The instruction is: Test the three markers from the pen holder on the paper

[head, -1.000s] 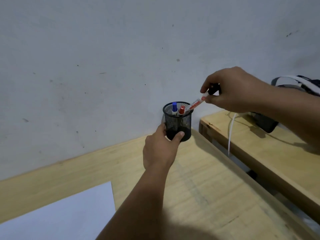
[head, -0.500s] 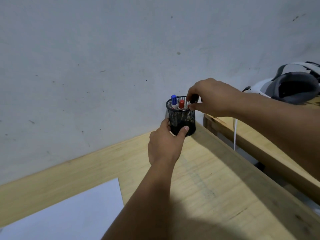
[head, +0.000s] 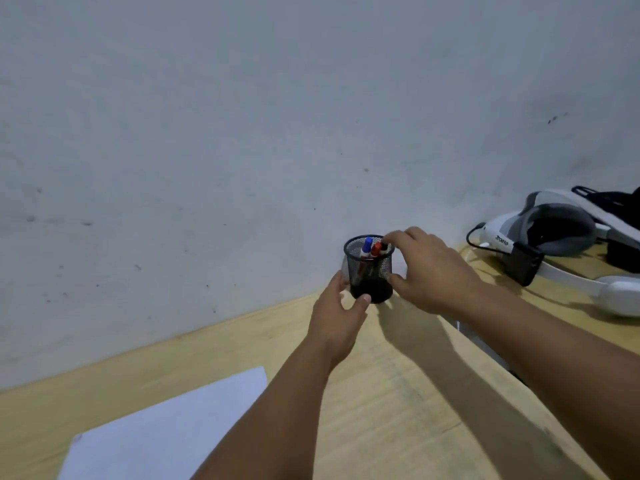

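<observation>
A black mesh pen holder (head: 375, 268) stands on the wooden table (head: 398, 403) against the wall. A blue-capped marker (head: 367, 244), a red-capped marker (head: 376, 248) and a black-capped marker (head: 384, 250) all stand inside it. My left hand (head: 341, 311) grips the holder's base from the left. My right hand (head: 431, 271) is at the holder's right side, index fingertip on the black cap, thumb lower down by the mesh wall, fingers apart. A white sheet of paper (head: 166, 427) lies at the lower left, partly hidden by my left forearm.
A white and grey headset (head: 554, 233) with a black cable lies on a second wooden surface (head: 561, 306) to the right, across a narrow gap. A grey wall (head: 242, 133) backs both surfaces.
My right hand lowered the black-capped marker into the holder and let go of it; its thumb dropped to the holder's side. My left hand kept its hold on the holder.
</observation>
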